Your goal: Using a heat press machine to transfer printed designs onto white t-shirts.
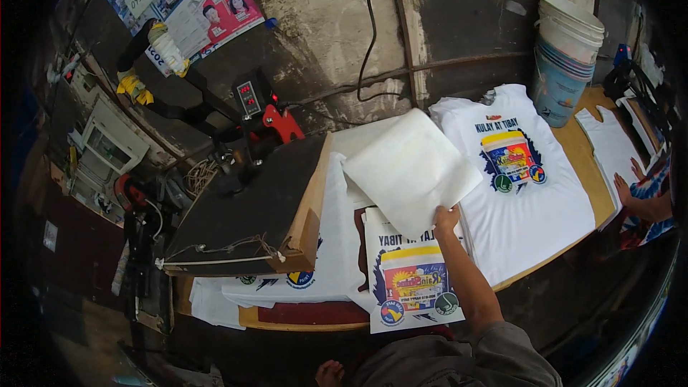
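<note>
My right hand is closed on the near edge of a large blank white sheet. The sheet is held at a slant over the table, between the heat press and a stack of shirts. Below my right forearm lies a printed transfer sheet with a paint-bucket picture and mirrored lettering, partly covered by the blank sheet and my arm. To the right, a white T-shirt with a similar bucket print lies on top of the stack. My left hand hangs low by my body at the lower edge; its fingers are small and dark.
The heat press platen juts over the table on the left, with white shirts beneath it and a lit red controller behind. Stacked buckets stand at the back right. Another person's hands rest by white cloth, far right.
</note>
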Demonstrator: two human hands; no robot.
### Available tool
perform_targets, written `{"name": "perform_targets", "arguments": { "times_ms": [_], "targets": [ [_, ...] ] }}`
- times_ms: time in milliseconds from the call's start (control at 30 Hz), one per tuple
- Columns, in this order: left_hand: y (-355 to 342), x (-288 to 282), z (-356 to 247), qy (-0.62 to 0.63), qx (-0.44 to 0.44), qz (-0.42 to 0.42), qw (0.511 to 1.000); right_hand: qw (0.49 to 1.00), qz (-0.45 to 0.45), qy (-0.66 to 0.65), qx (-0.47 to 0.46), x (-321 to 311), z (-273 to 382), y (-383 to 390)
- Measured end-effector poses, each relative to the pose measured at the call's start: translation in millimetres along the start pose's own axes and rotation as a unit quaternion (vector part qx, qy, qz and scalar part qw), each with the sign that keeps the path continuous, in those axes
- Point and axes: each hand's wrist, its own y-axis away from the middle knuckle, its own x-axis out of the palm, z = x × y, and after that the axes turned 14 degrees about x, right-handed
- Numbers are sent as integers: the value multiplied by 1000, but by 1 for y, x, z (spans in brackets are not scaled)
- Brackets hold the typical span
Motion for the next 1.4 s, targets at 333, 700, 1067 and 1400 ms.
{"name": "perform_targets", "arguments": {
  "times_ms": [333,700,1067,1400],
  "targets": [
    [19,-5,-4,33,43,-30,998,982,27,-136,125,115,-70,9],
    [18,-32,-5,32,-17,-105,994,982,-51,-98,150,168,-90,46],
    [-74,-84,-55,53,136,24,989,982,-145,99,71,156,-102,34],
    [-52,-41,-60,-15,64,-54,996,983,-127,92,92,213,-75,19]
  ]
}}
